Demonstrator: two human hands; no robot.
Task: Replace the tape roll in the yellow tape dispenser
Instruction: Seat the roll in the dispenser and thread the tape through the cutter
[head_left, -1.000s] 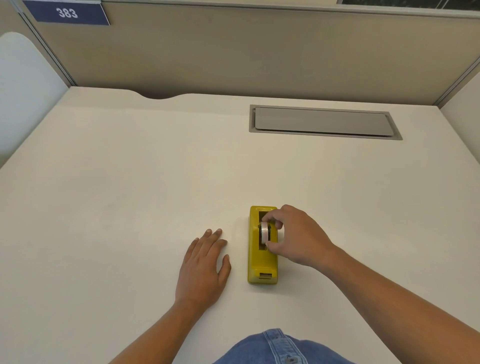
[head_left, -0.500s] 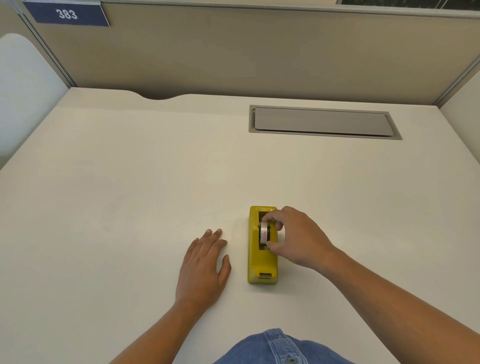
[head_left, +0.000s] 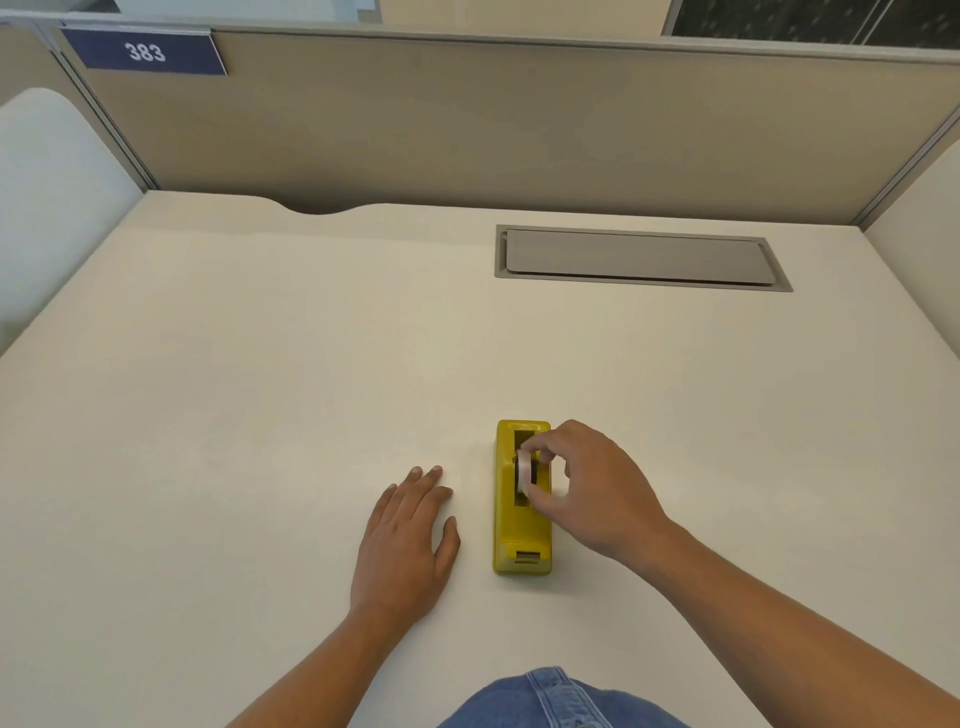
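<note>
The yellow tape dispenser (head_left: 521, 530) lies lengthwise on the cream desk (head_left: 260, 389), its cutter end toward me. A white tape roll (head_left: 523, 475) stands on edge in the dispenser's dark slot. My right hand (head_left: 592, 488) reaches over from the right, with thumb and fingertips pinched on the roll from front and back. My left hand (head_left: 408, 540) rests flat on the desk just left of the dispenser, fingers together, touching nothing else.
A grey cable hatch (head_left: 639, 258) is set in the desk at the back right. Beige partition walls (head_left: 467, 124) close the back and sides, with a blue "383" sign (head_left: 144, 52) at top left. My denim-clad knee (head_left: 550, 701) shows at the bottom.
My right hand's fingers have shifted slightly on the roll, and its knuckles are raised a little. The left hand and the dispenser have stayed in place.
</note>
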